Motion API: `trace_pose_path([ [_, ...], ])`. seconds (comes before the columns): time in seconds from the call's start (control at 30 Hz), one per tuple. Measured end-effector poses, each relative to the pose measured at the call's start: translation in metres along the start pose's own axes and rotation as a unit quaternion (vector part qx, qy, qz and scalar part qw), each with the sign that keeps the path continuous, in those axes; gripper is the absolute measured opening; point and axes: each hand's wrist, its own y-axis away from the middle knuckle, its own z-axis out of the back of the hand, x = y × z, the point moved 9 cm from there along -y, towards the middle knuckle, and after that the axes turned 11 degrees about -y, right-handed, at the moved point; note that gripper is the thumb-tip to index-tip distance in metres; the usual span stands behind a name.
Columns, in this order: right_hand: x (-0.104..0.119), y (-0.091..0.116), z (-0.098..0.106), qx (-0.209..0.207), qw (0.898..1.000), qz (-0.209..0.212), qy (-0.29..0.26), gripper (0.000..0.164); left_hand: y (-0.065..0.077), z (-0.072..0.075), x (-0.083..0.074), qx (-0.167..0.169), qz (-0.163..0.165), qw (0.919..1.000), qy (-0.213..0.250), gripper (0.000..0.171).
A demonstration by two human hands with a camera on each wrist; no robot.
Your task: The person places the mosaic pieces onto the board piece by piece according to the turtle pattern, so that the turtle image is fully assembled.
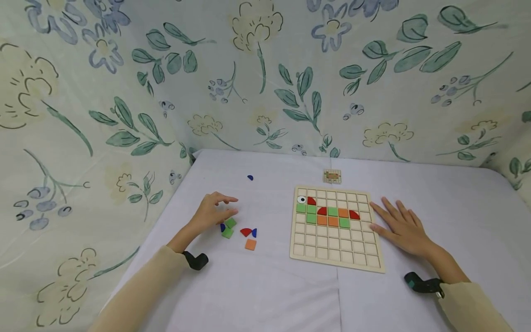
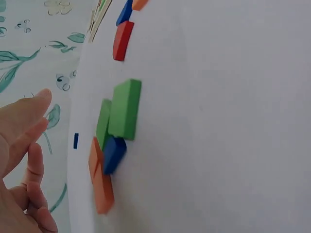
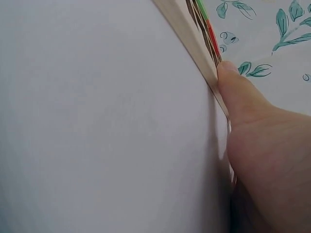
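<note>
My left hand (image 1: 209, 212) hovers over a small group of loose pieces, its thumb and forefinger apart with nothing between them. Below it lie green squares (image 1: 230, 223) and a blue piece (image 1: 222, 228); the left wrist view also shows orange pieces (image 2: 103, 191) there. My right hand (image 1: 402, 230) lies with spread fingers along the right edge of a wooden grid board (image 1: 310, 240), its thumb (image 3: 238, 90) touching that edge. Green, orange and red pieces (image 1: 322, 211) fill some upper cells, with a white eye piece (image 1: 301, 199) at the upper left.
Right of the left hand lie a red piece (image 1: 246, 232), a blue piece (image 1: 254, 233) and an orange square (image 1: 250, 244). Another blue piece (image 1: 250, 177) sits farther back. Behind the board is a small picture card (image 1: 332, 176). A flowered curtain (image 1: 265, 106) hangs behind the white-covered table.
</note>
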Motion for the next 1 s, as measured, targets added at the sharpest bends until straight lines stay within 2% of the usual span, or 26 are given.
trace_pose_path([
  [0.2,0.002,0.001,0.001,0.000,1.000,0.000,-0.001,0.076,0.006,-0.002,0.032,-0.005,0.039,0.9991,-0.012,0.036],
  [0.33,0.003,0.001,0.001,0.000,1.000,0.000,0.001,0.076,0.009,-0.007,0.044,0.001,0.053,0.9985,-0.014,0.038],
  [0.5,0.004,0.000,0.001,0.001,1.000,-0.002,0.005,0.076,0.013,-0.008,0.048,0.003,0.064,0.9979,-0.009,0.038],
  [0.8,0.003,0.000,0.001,-0.003,1.000,0.001,0.004,0.076,0.016,-0.004,0.049,0.006,0.076,0.9964,-0.038,0.036],
  [1.0,0.001,0.000,0.000,0.000,1.000,-0.001,0.002,0.076,0.014,-0.004,0.048,0.008,0.070,0.9963,-0.049,0.033],
])
